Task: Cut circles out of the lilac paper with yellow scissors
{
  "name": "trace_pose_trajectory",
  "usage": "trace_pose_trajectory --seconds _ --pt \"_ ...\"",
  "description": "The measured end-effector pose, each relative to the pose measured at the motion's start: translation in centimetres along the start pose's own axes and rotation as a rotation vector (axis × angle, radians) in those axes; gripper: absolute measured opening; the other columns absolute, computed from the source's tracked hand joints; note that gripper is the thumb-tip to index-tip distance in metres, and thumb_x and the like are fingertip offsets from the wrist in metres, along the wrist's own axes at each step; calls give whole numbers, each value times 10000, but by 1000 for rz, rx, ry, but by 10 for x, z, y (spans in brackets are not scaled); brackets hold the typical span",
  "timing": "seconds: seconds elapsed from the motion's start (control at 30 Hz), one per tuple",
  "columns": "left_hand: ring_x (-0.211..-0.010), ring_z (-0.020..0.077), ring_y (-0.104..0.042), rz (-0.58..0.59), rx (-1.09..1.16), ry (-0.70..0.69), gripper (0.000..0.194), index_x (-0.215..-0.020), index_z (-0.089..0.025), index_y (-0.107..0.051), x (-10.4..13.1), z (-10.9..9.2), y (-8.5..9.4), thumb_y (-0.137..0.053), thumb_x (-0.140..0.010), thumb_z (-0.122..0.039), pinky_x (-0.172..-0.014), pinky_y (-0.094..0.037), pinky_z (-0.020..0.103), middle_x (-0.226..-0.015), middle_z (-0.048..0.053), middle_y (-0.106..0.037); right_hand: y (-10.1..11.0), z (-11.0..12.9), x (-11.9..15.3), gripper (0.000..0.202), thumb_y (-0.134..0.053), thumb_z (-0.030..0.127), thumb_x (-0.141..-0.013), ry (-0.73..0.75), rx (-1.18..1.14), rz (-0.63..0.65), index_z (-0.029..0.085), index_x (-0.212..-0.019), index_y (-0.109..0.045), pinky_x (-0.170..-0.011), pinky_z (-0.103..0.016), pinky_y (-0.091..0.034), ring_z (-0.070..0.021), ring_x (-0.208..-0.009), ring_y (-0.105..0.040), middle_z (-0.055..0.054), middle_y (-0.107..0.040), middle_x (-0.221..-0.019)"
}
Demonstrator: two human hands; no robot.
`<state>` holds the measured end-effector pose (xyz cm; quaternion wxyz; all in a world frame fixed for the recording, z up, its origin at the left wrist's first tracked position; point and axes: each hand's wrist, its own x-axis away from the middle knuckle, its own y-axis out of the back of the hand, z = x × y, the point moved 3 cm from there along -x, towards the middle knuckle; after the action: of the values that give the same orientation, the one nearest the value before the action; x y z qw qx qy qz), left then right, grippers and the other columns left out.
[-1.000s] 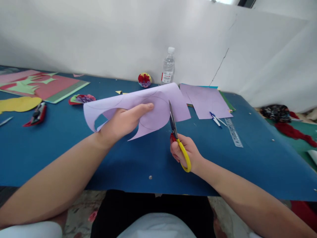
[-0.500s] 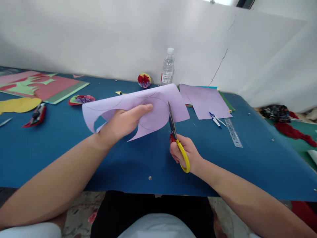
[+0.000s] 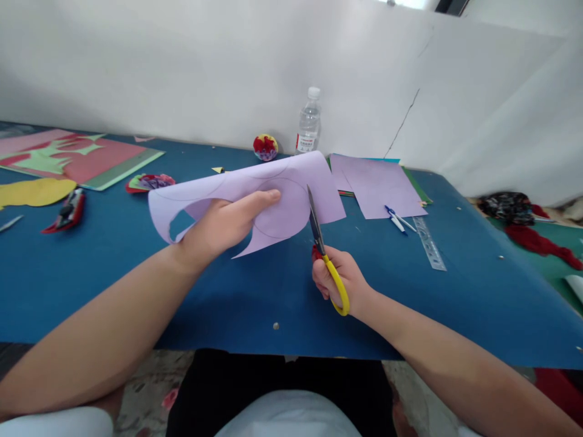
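Note:
A curled sheet of purple paper with drawn circles is held above the blue table by my left hand, its thumb pressed on top. A curved piece has been cut from the sheet's left part, leaving an opening beside my wrist. My right hand grips yellow-handled scissors, blades pointing up and away. Those blades lie at the edge of a drawn circle, on the right part of the sheet. The fingers of my left hand are hidden under the paper.
Behind the paper stand a water bottle and a colourful paper ball. Purple sheets, pens and a clear ruler lie right. On the left are coloured sheets, a yellow cutout and a red object.
The purple paper has shifted very slightly left in my left hand. My right hand and the scissors have barely moved.

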<state>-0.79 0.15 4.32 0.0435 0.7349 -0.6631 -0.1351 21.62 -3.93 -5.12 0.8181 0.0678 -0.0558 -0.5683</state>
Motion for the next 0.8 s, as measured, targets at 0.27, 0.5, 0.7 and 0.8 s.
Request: trace_pose_trajectory --seconds 0.27,0.5,0.7,0.8 --pt "-1105 314 -790 33 46 3 240 -872 -284 -866 -1 -1 2 -865 -822 -518 -1030 -635 370 -1037 1 -860 0 3 1 713 -635 955 -810 -9 35 -19 256 -770 -498 -369 -282 -408 -134 -373 -465 63 -475 -509" --pt "-1175 330 -779 61 137 -5 234 -892 -265 -859 -2 -5 -2 -872 -816 -486 -1070 -632 367 -1081 12 -864 0 7 1 702 -656 939 -807 -10 29 -2 259 -759 -490 -363 -284 -396 -136 -361 -462 61 -472 -492" --pt "-1130 344 -799 30 140 11 235 -882 -267 -854 0 -5 -2 -889 -785 -478 -1010 -654 371 -1071 27 -869 0 9 1 713 -634 954 -810 -2 40 0 259 -749 -487 -355 -284 -398 -137 -359 -470 57 -477 -493" --pt "-1130 342 -799 24 126 11 222 -878 -263 -852 -1 -6 0 -887 -779 -459 -1027 -651 382 -1056 21 -868 0 10 1 715 -632 955 -812 1 45 10 259 -744 -482 -360 -282 -399 -132 -357 -467 57 -478 -490"
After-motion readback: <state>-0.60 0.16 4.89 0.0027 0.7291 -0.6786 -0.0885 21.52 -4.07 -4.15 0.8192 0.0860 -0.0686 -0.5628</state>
